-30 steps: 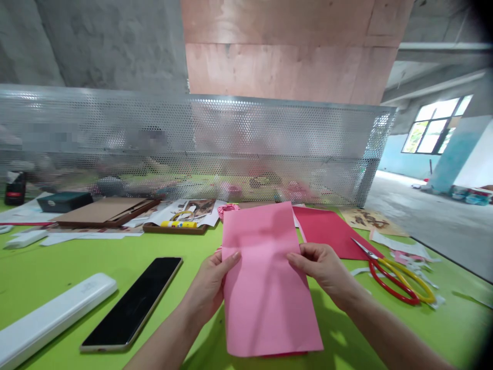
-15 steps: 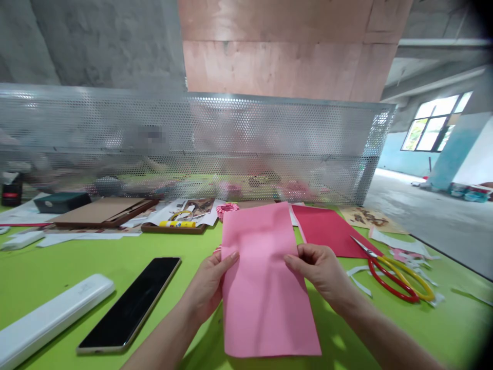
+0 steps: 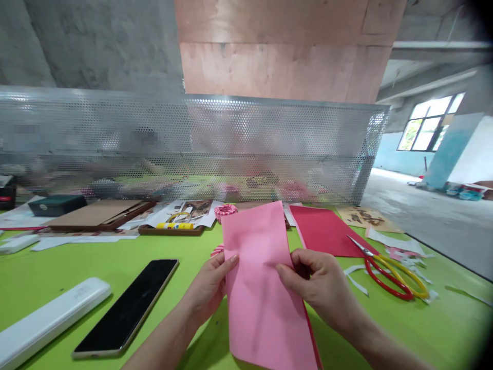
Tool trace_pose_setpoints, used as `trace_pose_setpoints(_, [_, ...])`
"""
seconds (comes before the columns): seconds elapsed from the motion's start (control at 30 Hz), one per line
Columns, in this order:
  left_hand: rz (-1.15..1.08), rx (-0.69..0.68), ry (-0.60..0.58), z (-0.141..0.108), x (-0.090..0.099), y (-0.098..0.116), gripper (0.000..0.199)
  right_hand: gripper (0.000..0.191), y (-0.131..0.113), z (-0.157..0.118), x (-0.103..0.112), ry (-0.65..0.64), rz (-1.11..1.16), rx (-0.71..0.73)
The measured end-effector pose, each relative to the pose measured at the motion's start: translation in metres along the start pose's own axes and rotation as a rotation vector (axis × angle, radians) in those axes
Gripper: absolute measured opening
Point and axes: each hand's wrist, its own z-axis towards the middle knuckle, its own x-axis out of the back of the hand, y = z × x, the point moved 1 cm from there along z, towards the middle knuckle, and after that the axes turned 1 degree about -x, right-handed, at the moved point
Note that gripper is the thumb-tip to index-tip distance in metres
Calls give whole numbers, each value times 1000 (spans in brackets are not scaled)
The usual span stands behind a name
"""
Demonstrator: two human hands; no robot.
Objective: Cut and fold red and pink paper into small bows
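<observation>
A pink sheet of paper (image 3: 258, 288) is held up in front of me over the green table, slightly bowed, with a red edge showing along its right side. My left hand (image 3: 211, 285) pinches its left edge, thumb on the front and fingers behind. On the opposite edge my right hand (image 3: 318, 277) grips it with the thumb in front and the index finger bent at the side. Striped red-and-white cord (image 3: 225, 210) lies behind the paper, and another bit of it shows by my left fingertips.
Scissors (image 3: 385, 272) with red and yellow handles lie at right among paper scraps, near a red sheet (image 3: 331, 231). At left are a phone (image 3: 127, 308) and a white case (image 3: 57, 321). Behind, a brown tray (image 3: 173, 231) holds a yellow glue stick (image 3: 175, 225), before a perforated metal screen (image 3: 246, 133).
The pink paper has come lower and nearer, its right edge turning to show red behind. My right hand has shifted slightly left along with it.
</observation>
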Motion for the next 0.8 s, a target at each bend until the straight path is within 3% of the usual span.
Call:
trace_pose_setpoints(0.37, [-5,-29,-6,0,4,4,14,35,3,2,1,-27,142,-92])
trace_pose_setpoints(0.7, [-42,-63,79,-8,-4,13,19,30,33,16,5,0,300,-191])
trace_pose_setpoints(0.8, [-22,-26,35,-11,-6,12,26,30,34,17,4,1,295,-190])
